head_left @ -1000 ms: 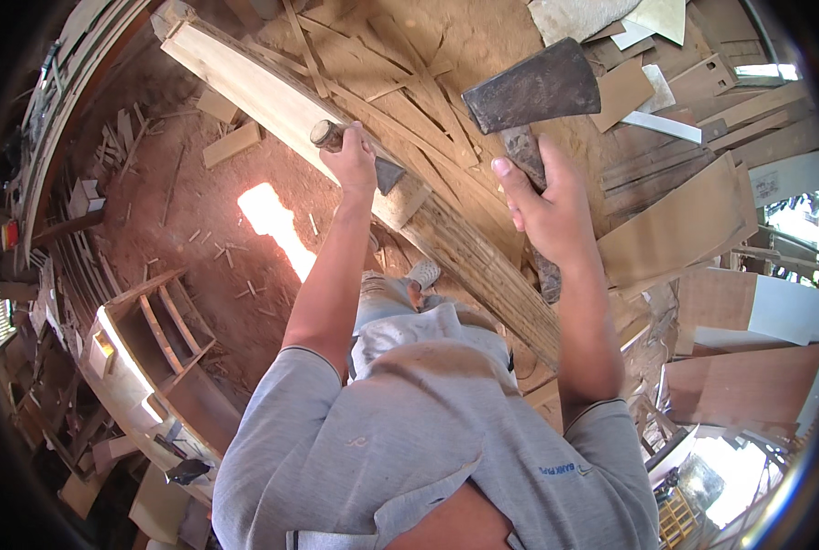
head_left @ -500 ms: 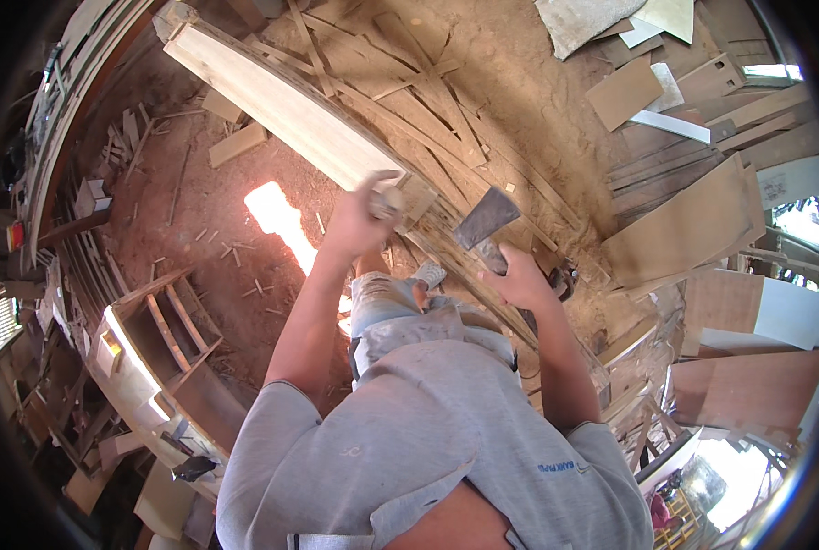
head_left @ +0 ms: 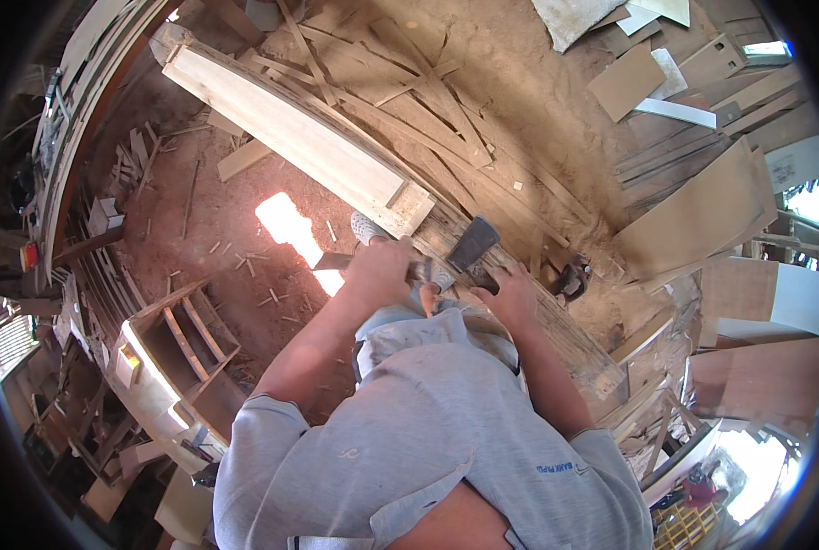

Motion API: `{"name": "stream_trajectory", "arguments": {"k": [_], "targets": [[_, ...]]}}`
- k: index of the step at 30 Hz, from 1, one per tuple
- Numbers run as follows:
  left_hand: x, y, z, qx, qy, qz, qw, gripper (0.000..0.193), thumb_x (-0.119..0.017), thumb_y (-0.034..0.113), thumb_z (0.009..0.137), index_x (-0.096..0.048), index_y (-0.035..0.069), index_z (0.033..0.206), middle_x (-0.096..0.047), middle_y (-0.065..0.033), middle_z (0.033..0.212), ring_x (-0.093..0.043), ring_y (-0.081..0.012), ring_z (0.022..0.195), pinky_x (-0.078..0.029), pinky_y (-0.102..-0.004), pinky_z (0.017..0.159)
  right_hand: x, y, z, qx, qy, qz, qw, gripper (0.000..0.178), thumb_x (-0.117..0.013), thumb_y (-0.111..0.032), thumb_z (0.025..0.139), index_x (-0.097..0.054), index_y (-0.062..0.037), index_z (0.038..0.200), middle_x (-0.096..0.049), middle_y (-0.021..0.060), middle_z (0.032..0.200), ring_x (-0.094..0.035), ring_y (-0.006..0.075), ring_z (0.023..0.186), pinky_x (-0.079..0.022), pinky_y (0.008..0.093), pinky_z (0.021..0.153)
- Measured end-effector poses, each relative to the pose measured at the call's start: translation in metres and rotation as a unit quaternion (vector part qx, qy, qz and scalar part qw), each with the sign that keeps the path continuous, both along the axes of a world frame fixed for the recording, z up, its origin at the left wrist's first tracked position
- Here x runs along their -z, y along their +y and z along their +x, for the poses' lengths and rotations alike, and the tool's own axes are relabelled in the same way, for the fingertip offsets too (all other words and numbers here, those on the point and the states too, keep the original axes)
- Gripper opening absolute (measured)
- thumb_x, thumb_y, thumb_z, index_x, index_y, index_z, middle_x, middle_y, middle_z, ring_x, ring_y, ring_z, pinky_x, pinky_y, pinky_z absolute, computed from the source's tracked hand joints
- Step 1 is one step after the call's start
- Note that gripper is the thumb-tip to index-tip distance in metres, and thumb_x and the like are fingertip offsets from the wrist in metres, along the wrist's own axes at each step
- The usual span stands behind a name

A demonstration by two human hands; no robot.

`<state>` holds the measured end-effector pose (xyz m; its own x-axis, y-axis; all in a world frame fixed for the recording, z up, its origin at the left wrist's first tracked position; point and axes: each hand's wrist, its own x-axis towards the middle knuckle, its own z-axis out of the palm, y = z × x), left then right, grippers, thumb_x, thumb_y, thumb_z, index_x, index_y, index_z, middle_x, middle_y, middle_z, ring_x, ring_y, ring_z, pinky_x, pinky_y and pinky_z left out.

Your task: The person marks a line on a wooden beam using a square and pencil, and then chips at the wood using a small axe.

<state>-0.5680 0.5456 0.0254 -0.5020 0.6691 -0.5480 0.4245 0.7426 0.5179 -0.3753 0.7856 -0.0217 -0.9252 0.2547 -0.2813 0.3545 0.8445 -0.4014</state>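
A long pale timber piece [head_left: 281, 124] lies slantwise ahead of me, its notched near end [head_left: 408, 206] close to my hands. My left hand [head_left: 380, 272] is closed around a tool like a chisel; its flat metal blade [head_left: 333, 261] sticks out to the left, and a short end shows on the right. My right hand [head_left: 512, 298] is at the handle of a hatchet, fingers curled and thumb apart, the grip partly hidden. The dark hatchet head [head_left: 474, 243] is over the worn wooden beam [head_left: 556, 335], beyond the timber's end.
Loose slats [head_left: 428, 92] lie beyond the beam on the dusty floor. At left stands a wooden frame like a small cabinet [head_left: 185, 344]. Boards and sheets [head_left: 698, 202] are piled at right. My patterned shoe [head_left: 365, 227] is beside the timber.
My left hand has come down and right, away from the timber's end, and its tool's blade now points left. My right hand and the hatchet have dropped slightly lower and left.
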Motion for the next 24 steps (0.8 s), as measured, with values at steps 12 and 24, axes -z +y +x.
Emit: {"name": "stream_trajectory", "arguments": {"k": [12,24], "targets": [[-0.001,0.041,-0.012,0.086,0.133,0.369,0.916,0.043,-0.075,0.007,0.079,-0.062,0.004,0.120,-0.064,-0.0172,0.113,-0.061,-0.0388,0.116,-0.047,-0.0470,0.108,-0.061,-0.010,-0.084,0.127,-0.221,-0.461,0.850,0.033,-0.076,-0.015,0.091,-0.065,0.0011,0.118,-0.073,0.0142,0.092,-0.072,0.0186,0.075,-0.056,0.0367,0.067],[0.138,-0.006,-0.160,-0.127,0.368,0.138,0.911,0.054,-0.065,0.040,0.097,-0.060,0.011,0.142,-0.060,-0.0119,0.152,-0.047,-0.0313,0.149,-0.012,-0.0590,0.134,-0.068,-0.019,-0.123,0.084,-0.187,-0.255,0.945,0.042,-0.062,-0.040,0.104,-0.072,-0.0040,0.122,-0.076,0.0241,0.105,-0.071,0.0473,0.103,-0.054,0.0513,0.089]]}}
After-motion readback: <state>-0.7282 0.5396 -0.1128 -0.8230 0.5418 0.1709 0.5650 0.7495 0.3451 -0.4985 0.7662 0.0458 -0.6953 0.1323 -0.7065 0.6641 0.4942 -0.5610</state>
